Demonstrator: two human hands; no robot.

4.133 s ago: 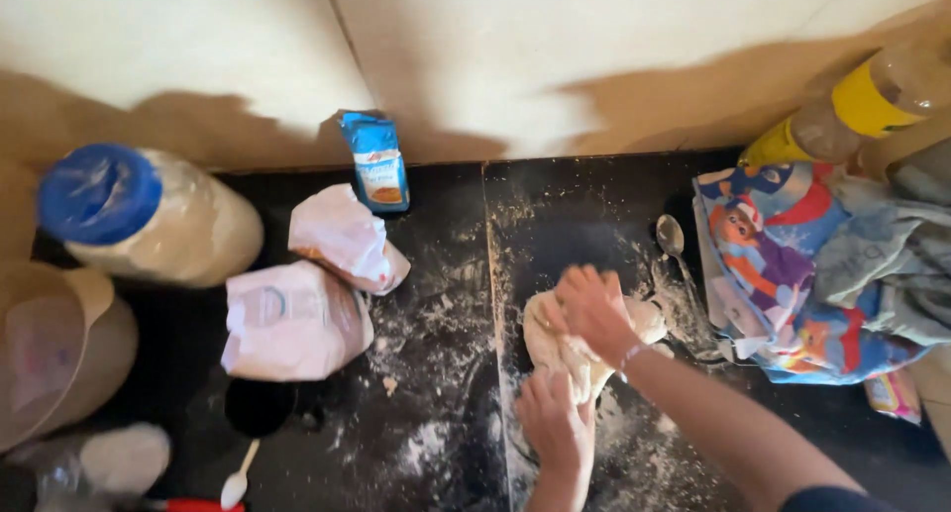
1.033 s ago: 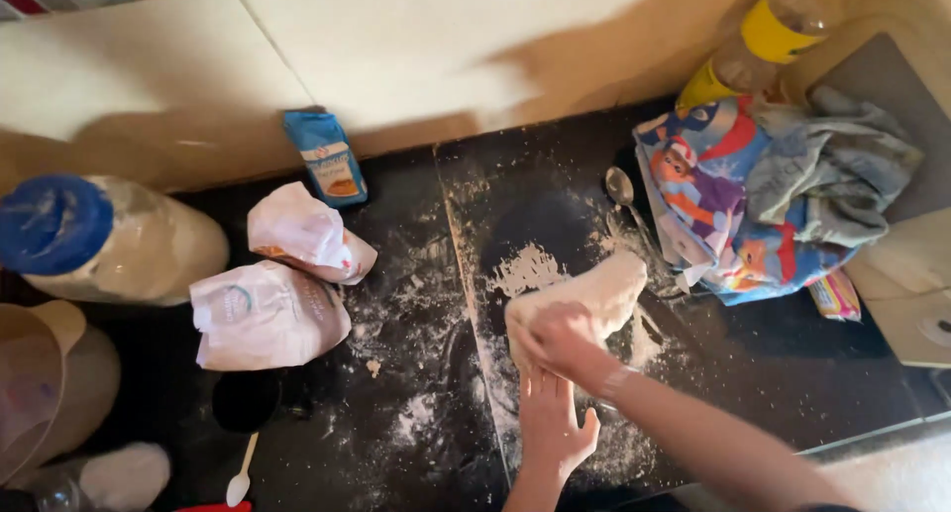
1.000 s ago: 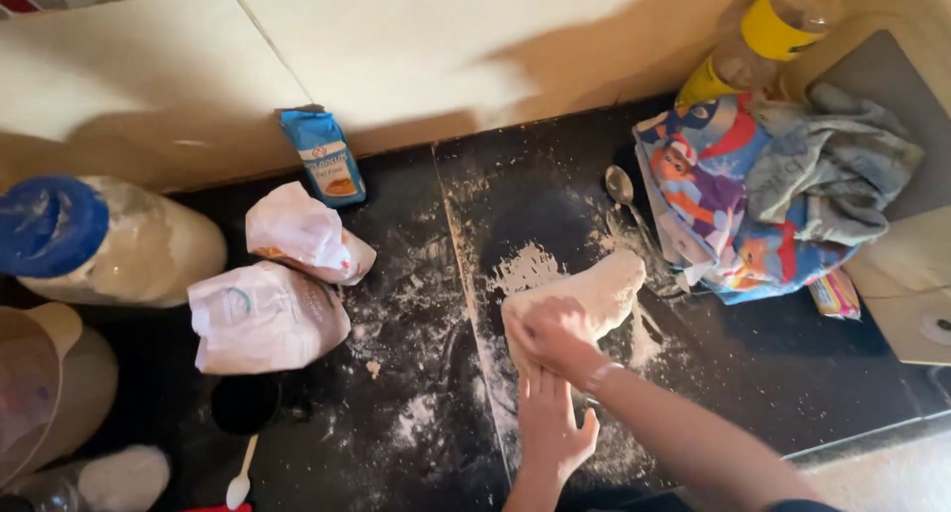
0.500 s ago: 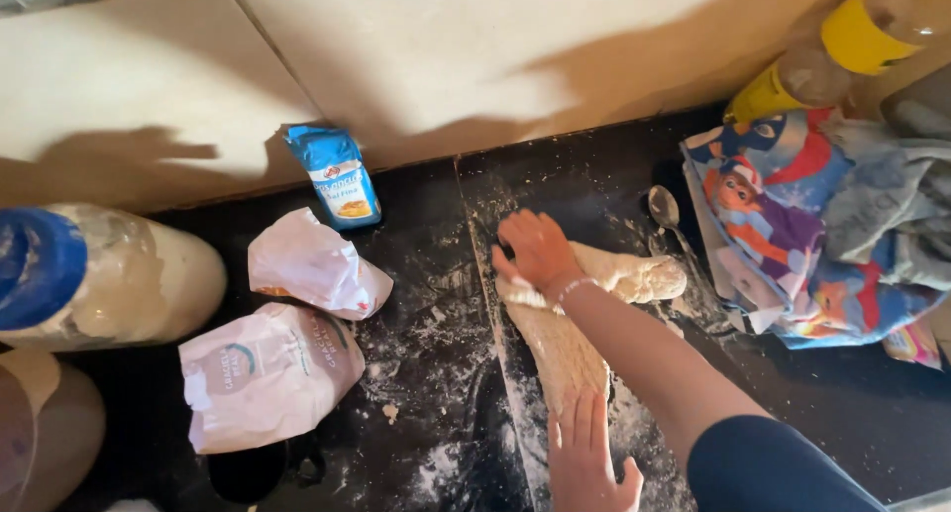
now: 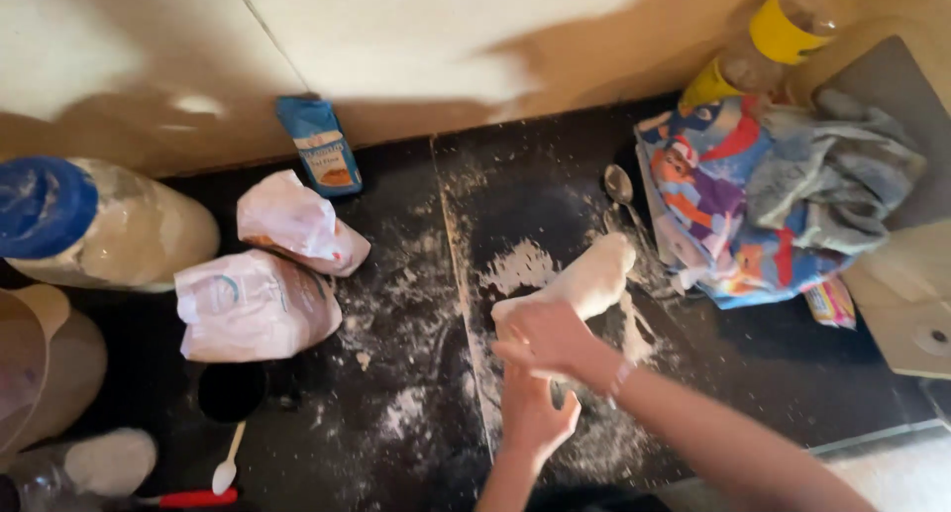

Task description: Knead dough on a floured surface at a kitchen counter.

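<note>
A pale lump of dough (image 5: 592,277) lies on the floury black counter (image 5: 416,304), its far end pointing toward a metal spoon (image 5: 618,184). My right hand (image 5: 548,340), with a bracelet at the wrist, grips the near end of the dough. My left hand (image 5: 535,418) sits just below it, fingers apart, close to the counter; whether it touches dough is hidden by the right hand. Loose flour is scattered around both hands.
Two white flour bags (image 5: 256,304) (image 5: 297,222) and a small blue packet (image 5: 322,157) stand left of the dough. A big blue-lidded jar (image 5: 94,225) lies far left. A colourful cloth (image 5: 728,210), a grey cloth (image 5: 842,175) and a yellow-labelled bottle (image 5: 783,27) are at the right.
The dough was stretched long toward me with my right hand at its far end. Now that hand has come back to the near end and the dough is bunched into a shorter lump.
</note>
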